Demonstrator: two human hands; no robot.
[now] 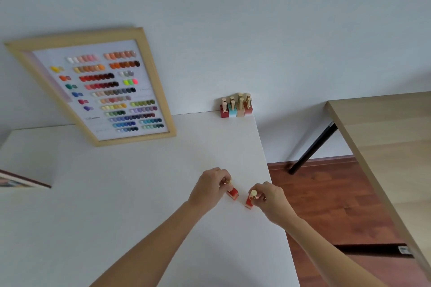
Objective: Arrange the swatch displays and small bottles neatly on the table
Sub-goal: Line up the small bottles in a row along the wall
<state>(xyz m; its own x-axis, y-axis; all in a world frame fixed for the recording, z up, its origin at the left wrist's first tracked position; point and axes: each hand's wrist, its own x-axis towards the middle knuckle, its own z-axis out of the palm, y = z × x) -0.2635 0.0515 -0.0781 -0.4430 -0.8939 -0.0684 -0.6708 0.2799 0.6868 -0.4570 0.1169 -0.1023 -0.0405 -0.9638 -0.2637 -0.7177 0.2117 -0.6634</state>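
**Two red bottles pinched by their caps near the table's right edge**

Nearest to you, both bare forearms reach forward over the white table [116, 193]. Your left hand [211, 185] has its fingers curled around the gold cap of a red bottle [232, 192], pinching it from above; the cap is mostly hidden under your fingertips. Your right hand [271, 198] pinches the gold cap of a second red bottle [249, 201] in the same way, with the round top of that cap showing past your fingers. The two bottles sit just beside each other without touching, both tilted in the wide-angle view, close to the table's right edge. Whether their bases rest on the table or are lifted off it you cannot tell.

At the left edge of the view, the corner of a dark-framed board [23, 180] lies on the table, mostly cut off.

Farther back, a cluster of bottles [236, 106] with gold caps stands at the far right corner of the table against the wall: dark red, pale blue, beige and pinkish red in front, more caps behind them.

To the left of that cluster, a wood-framed swatch display [98, 87] leans against the wall, its lower edge on the table, carrying rows of coloured nail tips.

Off to the right, apart from your table, stands a wooden table [384, 147] with a black leg over a reddish wood floor [326, 205].
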